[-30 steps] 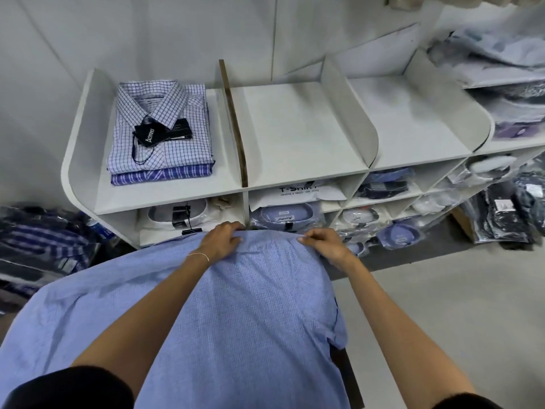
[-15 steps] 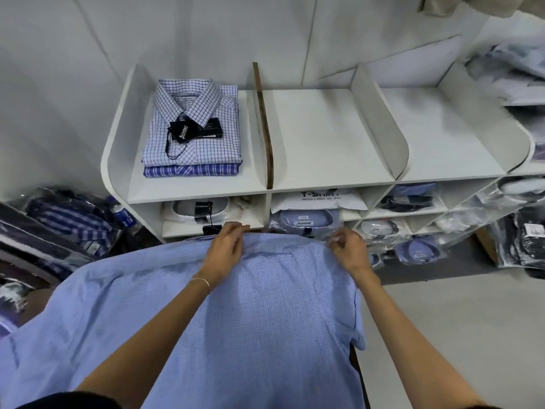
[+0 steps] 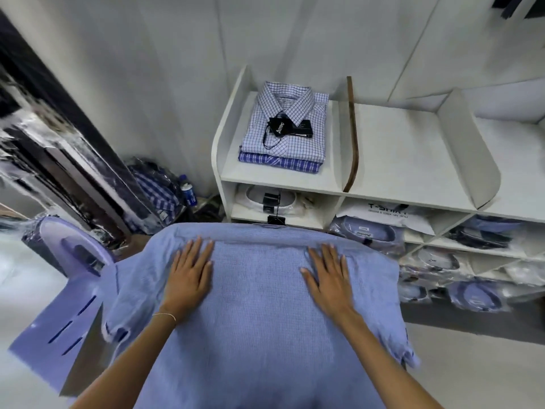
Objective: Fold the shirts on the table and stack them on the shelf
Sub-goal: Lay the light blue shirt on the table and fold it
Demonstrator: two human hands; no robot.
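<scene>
Head view: white shelf (image 3: 280, 180) holds two folded shirts (image 3: 284, 134) in its left bay; light blue shirt (image 3: 265, 305) lies spread on the table. Step looks like smoothing before folding; next, sleeves go inward. Left hand (image 3: 188, 276) and right hand (image 3: 327, 278) press flat, fingers straight.

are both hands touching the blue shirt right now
Touching. The head view shows the left hand and right hand lying flat, fingers spread, pressed directly on the light blue shirt.
</scene>
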